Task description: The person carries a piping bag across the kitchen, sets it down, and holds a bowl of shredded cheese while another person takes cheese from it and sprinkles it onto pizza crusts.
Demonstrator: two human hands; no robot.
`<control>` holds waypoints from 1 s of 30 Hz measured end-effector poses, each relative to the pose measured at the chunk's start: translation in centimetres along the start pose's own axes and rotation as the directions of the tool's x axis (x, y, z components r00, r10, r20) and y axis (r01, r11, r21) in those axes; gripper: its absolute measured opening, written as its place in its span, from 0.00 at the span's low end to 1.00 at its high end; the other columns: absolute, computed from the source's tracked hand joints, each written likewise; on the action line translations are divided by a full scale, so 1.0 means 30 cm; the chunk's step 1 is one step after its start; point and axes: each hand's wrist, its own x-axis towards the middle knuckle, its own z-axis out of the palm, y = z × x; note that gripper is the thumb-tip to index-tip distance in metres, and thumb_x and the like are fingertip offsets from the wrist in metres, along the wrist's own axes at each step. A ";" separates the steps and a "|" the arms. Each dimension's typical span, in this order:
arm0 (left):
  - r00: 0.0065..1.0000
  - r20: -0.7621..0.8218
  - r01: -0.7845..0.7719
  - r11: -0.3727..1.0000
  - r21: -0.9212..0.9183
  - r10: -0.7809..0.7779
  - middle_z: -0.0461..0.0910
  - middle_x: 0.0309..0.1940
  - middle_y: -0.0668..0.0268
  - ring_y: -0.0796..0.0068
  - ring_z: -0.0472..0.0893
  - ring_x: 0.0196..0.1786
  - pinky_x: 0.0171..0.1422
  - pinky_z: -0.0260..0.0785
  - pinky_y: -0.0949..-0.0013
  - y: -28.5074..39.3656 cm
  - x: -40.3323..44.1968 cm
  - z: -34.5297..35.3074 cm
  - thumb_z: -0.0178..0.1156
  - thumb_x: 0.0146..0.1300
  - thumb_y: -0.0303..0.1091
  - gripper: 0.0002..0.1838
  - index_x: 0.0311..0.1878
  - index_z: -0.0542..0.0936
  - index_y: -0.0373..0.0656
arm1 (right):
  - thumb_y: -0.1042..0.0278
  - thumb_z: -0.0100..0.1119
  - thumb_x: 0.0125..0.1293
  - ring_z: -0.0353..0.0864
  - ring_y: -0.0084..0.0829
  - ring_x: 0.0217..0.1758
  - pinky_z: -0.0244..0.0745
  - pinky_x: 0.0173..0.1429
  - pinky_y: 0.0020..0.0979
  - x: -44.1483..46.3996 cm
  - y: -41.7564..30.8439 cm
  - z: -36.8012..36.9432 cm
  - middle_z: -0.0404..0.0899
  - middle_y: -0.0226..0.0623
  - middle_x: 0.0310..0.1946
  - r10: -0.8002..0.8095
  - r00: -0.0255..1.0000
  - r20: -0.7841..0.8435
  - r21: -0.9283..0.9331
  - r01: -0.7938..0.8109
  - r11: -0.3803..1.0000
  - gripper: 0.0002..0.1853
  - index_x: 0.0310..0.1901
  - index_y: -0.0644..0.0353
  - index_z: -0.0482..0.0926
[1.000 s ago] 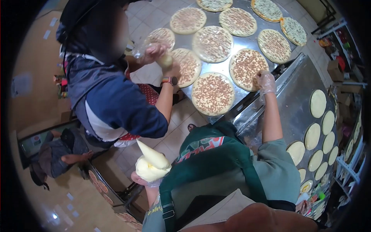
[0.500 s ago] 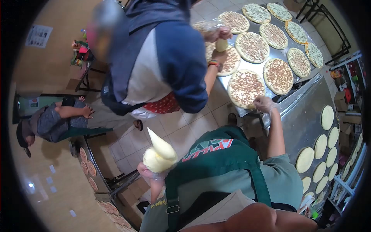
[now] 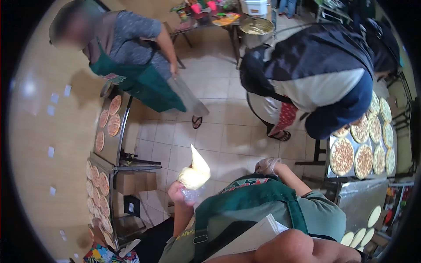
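Observation:
My left hand [image 3: 179, 193], in a clear plastic glove, grips a piping bag [image 3: 195, 174] filled with pale yellow cream, its tip pointing up. The bag hangs over the tiled floor, away from the tables. In front of my green apron [image 3: 245, 201] is my right hand [image 3: 265, 167], also in a clear glove, with its fingers curled. Whether anything is inside those fingers is hidden. Topped flat dough rounds [image 3: 341, 156] lie on a metal table at the right, beyond my right hand's reach at this moment.
Plain dough rounds [image 3: 374, 216] rest on a metal surface [image 3: 357, 199] at lower right. Topped rounds [image 3: 104, 183] line tables at the left, beside a cardboard box [image 3: 142, 182]. One co-worker [image 3: 140, 74] stands ahead left; another [image 3: 320, 74] bends over the right table.
My view has turned left, so the topped rounds now sit farther right. My right hand has left the round it was touching and come toward my apron. The piping bag stays in my left hand.

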 end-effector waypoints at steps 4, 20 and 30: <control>0.915 -0.402 -0.008 1.000 0.023 0.016 0.73 0.38 0.51 0.57 0.74 0.41 0.46 0.67 0.60 0.032 0.030 -0.085 0.39 0.39 0.39 0.28 0.45 0.67 0.31 | 0.58 0.47 0.51 0.73 0.40 0.40 0.66 0.45 0.36 0.168 -0.070 -0.057 0.75 0.41 0.36 -0.194 0.981 -0.010 -0.135 0.191 0.972 0.16 0.39 0.54 0.75; 0.916 -0.307 0.195 0.956 -0.220 -0.258 0.72 0.40 0.56 0.56 0.71 0.44 0.45 0.64 0.52 0.269 1.039 -0.274 0.43 0.40 0.36 0.23 0.43 0.70 0.39 | 0.67 0.49 0.58 0.75 0.24 0.32 0.69 0.38 0.24 0.470 -0.364 -0.835 0.76 0.36 0.28 -0.311 0.794 -0.522 0.396 0.548 0.737 0.14 0.43 0.65 0.71; 0.809 -0.158 0.543 0.823 -0.166 -0.566 0.72 0.34 0.57 0.58 0.72 0.40 0.40 0.66 0.54 0.233 1.813 -0.286 0.45 0.36 0.34 0.15 0.31 0.70 0.40 | 0.71 0.49 0.57 0.74 0.25 0.36 0.69 0.40 0.25 0.512 -0.362 -1.094 0.75 0.38 0.32 0.286 0.753 -0.592 0.795 0.487 0.362 0.12 0.43 0.65 0.71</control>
